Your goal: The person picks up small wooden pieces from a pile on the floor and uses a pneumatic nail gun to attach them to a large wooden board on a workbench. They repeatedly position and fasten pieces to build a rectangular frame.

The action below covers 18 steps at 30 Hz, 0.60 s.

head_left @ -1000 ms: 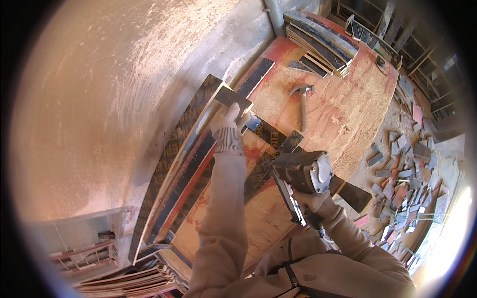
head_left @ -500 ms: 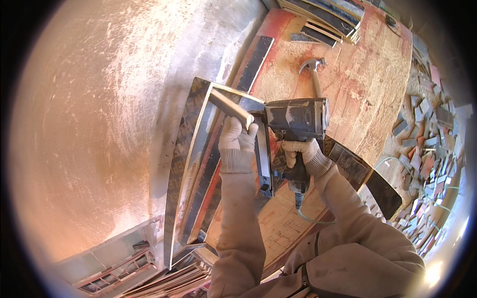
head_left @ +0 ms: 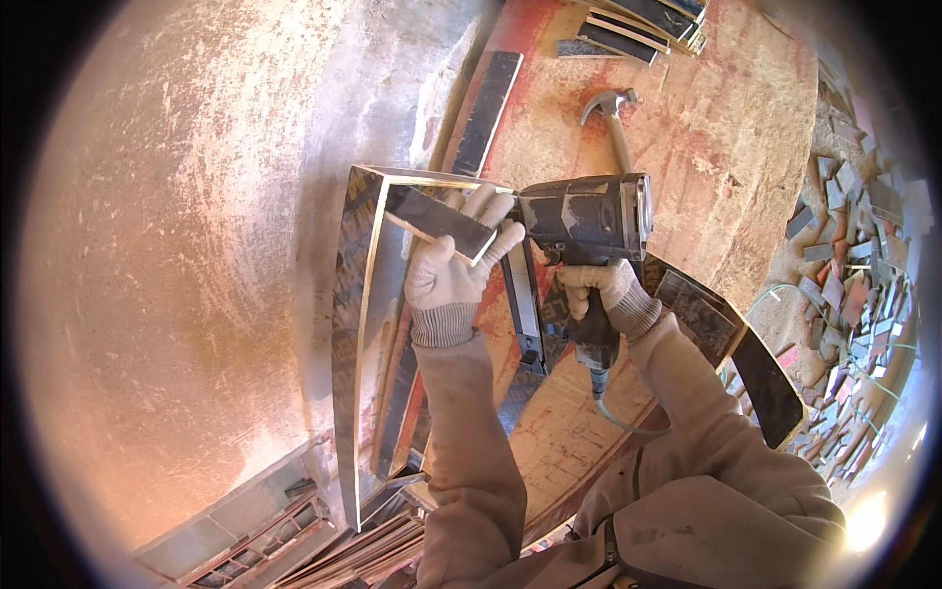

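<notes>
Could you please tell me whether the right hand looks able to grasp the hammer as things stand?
Probably not: the right hand is wrapped round the nail gun, whose body lies between that hand and the hammer.

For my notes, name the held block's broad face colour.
Block's broad face: nearly black; head view.

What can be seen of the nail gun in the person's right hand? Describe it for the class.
The nail gun has a bulky dark body, apparently metal, scuffed with pale patches, and a greyer cap at its right end. A long narrow magazine slants down from its left end. The gloved right hand wraps the grip, below which a bluish fitting joins a green hose. The body lies roughly level across the picture, its left end close to the board frame; whether they touch is unclear.
</notes>
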### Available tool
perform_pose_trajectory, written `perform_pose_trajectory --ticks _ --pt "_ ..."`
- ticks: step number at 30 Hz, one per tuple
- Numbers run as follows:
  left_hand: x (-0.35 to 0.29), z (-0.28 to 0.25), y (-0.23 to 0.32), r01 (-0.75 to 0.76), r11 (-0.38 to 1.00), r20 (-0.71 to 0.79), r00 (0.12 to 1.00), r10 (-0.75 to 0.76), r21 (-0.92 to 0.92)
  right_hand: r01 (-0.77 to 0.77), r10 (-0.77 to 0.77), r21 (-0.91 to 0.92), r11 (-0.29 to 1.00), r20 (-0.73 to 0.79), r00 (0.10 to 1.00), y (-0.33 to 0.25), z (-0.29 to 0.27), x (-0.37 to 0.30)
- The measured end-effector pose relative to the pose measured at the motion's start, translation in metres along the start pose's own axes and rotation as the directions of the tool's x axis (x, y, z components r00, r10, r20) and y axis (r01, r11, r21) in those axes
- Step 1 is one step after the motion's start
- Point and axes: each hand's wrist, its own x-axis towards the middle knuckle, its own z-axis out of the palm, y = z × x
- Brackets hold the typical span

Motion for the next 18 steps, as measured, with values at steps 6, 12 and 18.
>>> perform_pose_trajectory --ticks 6,12,18 --pt "-0.001 -0.018 0.016 0.102 0.992 0.058 0.993 -0.106 0.075 0.004 -0.005 0.026 1.000 0.043 0.999 0.007 0.002 0.013" --pt "-0.001 -0.030 0.030 0.146 0.974 0.058 0.986 -0.158 0.172 -0.054 0.052 0.020 0.998 0.107 0.993 0.010 0.006 0.020" --pt "0.001 -0.023 0.040 0.177 0.976 0.224 0.953 -0.202 0.127 0.052 -0.072 0.129 0.990 0.154 0.985 0.014 0.021 0.030"
